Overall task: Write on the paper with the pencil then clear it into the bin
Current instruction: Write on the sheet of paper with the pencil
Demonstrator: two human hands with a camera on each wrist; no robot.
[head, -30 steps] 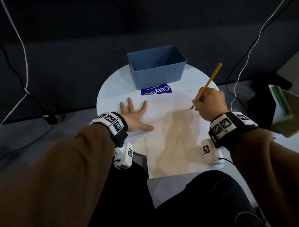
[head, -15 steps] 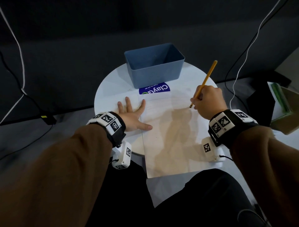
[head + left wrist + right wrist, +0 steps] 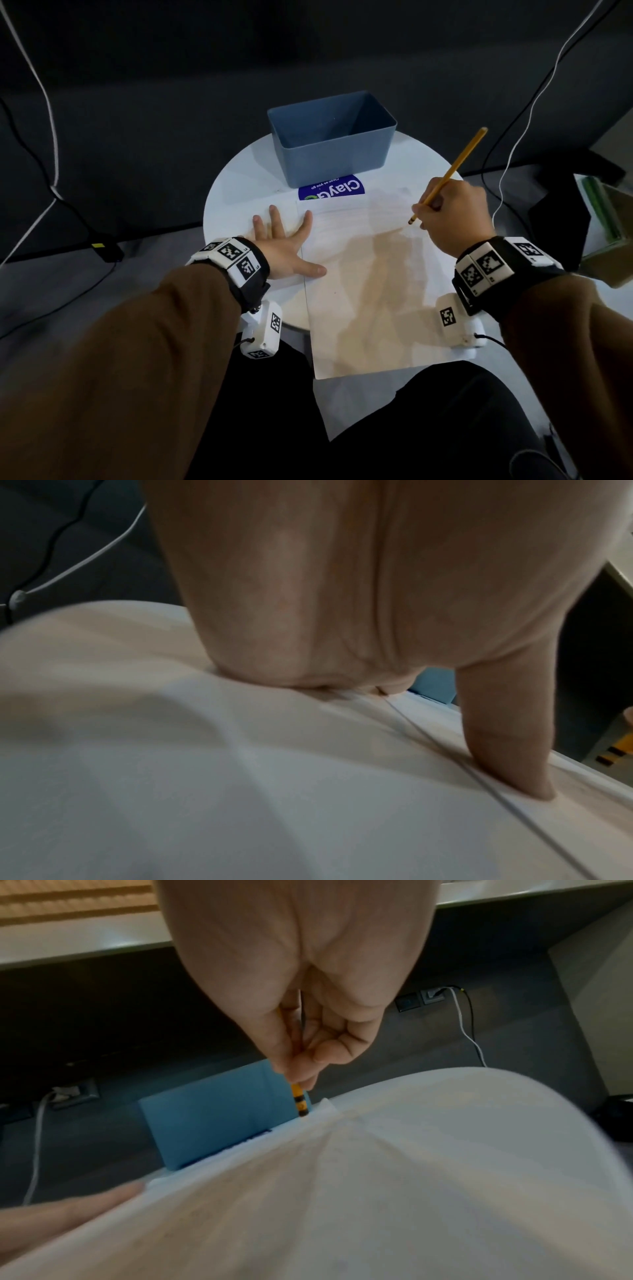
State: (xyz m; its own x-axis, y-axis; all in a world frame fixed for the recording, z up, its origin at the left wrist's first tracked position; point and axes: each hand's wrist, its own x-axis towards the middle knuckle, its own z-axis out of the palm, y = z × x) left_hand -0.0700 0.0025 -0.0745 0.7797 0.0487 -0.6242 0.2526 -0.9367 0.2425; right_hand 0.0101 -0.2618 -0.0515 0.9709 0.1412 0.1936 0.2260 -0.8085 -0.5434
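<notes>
A white sheet of paper lies on the round white table, its near end hanging over the table's front edge. My left hand lies flat with fingers spread on the paper's left edge; its thumb presses the sheet. My right hand grips a yellow pencil in a writing hold, tip down at the paper's upper right. In the right wrist view the pencil tip meets the paper near its far edge. A blue bin stands empty at the back of the table.
A blue and white sticker lies on the table between bin and paper. Cables hang at left and a white cable at right. A dark stand with green-edged items sits to the right. My dark-clad knees are under the table's front.
The right hand and pencil tip shifted slightly left along the top of the paper. The left hand stayed flat in place.
</notes>
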